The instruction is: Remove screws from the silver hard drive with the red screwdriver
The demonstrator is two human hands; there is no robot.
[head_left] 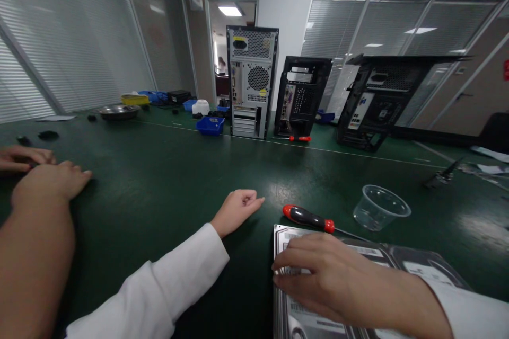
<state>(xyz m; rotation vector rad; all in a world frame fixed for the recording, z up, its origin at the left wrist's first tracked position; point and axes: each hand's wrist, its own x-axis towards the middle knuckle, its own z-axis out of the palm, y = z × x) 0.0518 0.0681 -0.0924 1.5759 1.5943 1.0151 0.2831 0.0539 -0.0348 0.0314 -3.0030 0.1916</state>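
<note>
A silver hard drive [306, 318] lies on the green table at the lower right. My right hand [322, 270] rests over it, fingers bent down to its left edge and closed on it. Part of the label is hidden under the palm. Beside it on the right is a second hard drive [429, 270], partly covered by my forearm. Left of the drives, my left hand [238, 209] lies on the table, fingers curled, thumb stretched out, with nothing visible in it. A red and black screwdriver [308, 217] lies just beyond the drives, its shaft pointing right.
A clear plastic cup [380, 209] stands behind the drives. Computer cases [254, 82] line the back, with a small screwdriver [298, 139] before them. A blue tray [210, 125] and a metal bowl [119, 111] sit farther left. Another person's hands [50, 183] are at the left edge.
</note>
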